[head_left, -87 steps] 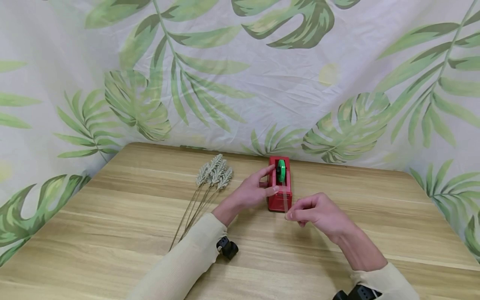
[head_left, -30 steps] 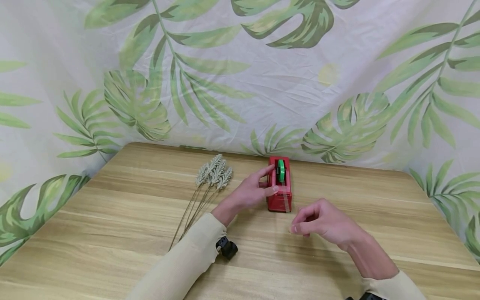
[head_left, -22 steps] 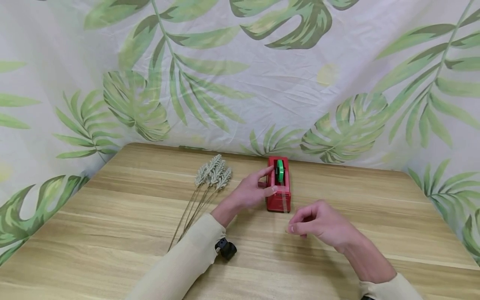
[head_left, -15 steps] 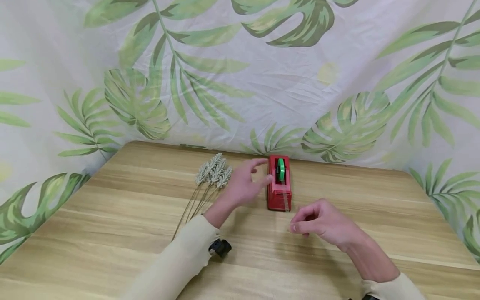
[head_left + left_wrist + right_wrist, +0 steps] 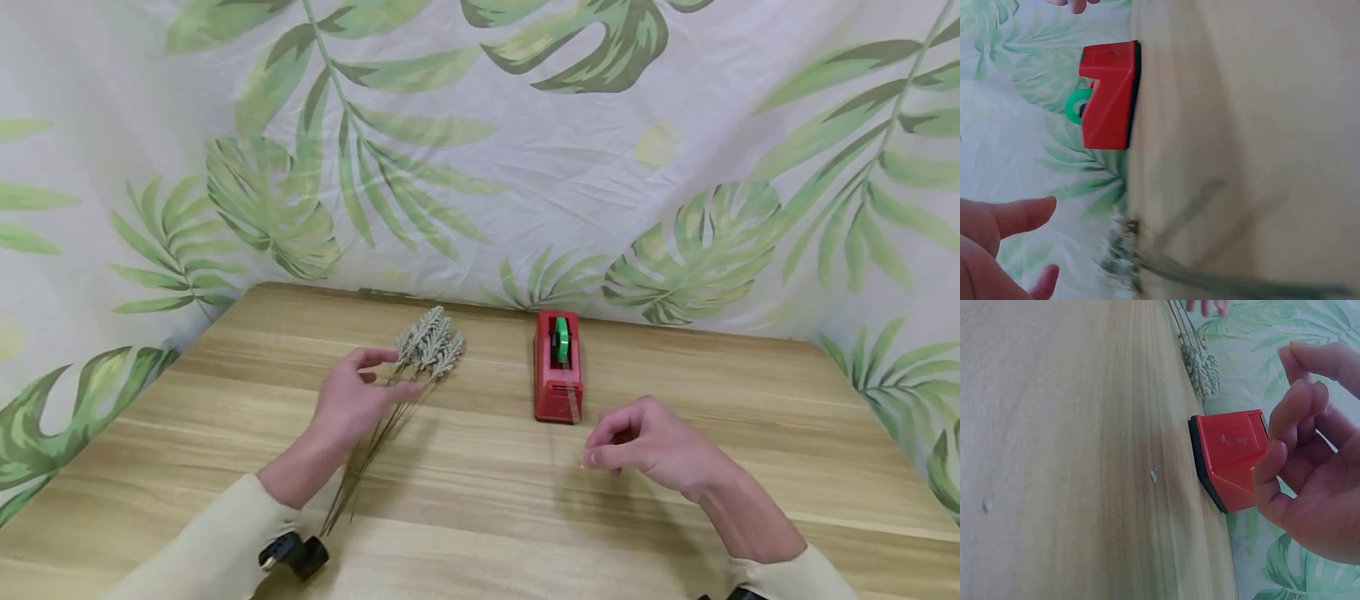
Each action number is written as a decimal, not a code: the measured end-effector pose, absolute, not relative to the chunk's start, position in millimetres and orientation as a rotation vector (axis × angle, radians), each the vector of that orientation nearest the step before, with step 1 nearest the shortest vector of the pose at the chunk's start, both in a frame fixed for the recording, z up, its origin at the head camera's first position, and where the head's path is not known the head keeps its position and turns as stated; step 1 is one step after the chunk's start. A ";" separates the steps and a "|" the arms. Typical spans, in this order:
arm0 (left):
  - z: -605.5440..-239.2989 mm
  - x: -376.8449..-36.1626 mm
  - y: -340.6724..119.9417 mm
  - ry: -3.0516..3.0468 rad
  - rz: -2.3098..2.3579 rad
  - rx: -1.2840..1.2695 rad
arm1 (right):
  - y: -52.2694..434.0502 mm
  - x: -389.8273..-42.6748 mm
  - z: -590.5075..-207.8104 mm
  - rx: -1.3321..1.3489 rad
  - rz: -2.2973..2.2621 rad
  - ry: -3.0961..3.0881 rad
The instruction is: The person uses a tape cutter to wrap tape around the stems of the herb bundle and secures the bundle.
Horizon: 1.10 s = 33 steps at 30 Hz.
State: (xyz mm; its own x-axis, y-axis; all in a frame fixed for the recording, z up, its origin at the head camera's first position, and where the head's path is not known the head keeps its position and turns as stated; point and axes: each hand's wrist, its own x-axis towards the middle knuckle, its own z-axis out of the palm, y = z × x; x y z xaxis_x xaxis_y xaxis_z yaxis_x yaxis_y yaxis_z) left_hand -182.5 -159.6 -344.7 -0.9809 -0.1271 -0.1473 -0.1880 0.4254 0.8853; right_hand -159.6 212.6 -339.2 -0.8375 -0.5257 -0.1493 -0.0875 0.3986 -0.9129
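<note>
Your left hand (image 5: 352, 400) hovers over the dried stalks (image 5: 405, 379) at about ten o'clock on the surface (image 5: 225, 467). Its fingers are loosely spread, the thumb and forefinger apart just beside the fluffy heads (image 5: 431, 342), and nothing is caught between them yet. From the left wrist view the fingers (image 5: 1019, 215) look relaxed too, with the stalk heads (image 5: 1119, 259) near them but not held.

Your right hand (image 5: 652, 450) sits low at about four o'clock, thumb and forefinger pressed together with the other fingers curled loosely behind. It looks as though you are pinching a short piece of clear tape there, though the strip itself is too thin and clear to make out for certain. The red tape dispenser (image 5: 557, 379) stands at twelve o'clock, between your two hands and apart from both, with the green roll (image 5: 561, 340) seated in it and a tail of tape hanging at its near end.

Judging from this, the tape looks already torn off and ready, while the stalks lie loose on the surface, fanned at the stems and not bound. What seems left is to gather the bundle with your left hand, then bring the right across with the tape.
</note>
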 end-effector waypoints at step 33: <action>-372.5 -180.0 -166.6 2.622 1.552 -0.392 | 215.6 -161.8 -342.3 -0.604 -1.436 2.197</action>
State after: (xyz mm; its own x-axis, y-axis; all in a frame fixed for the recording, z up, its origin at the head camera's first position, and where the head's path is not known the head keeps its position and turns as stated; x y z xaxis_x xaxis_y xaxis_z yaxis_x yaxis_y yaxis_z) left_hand -180.0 -166.6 -372.5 -0.9652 -0.1823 -0.1878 -0.2523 0.4577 0.8526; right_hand -161.8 215.6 -342.3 -0.8055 -0.5789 -0.1267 -0.1162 0.3639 -0.9242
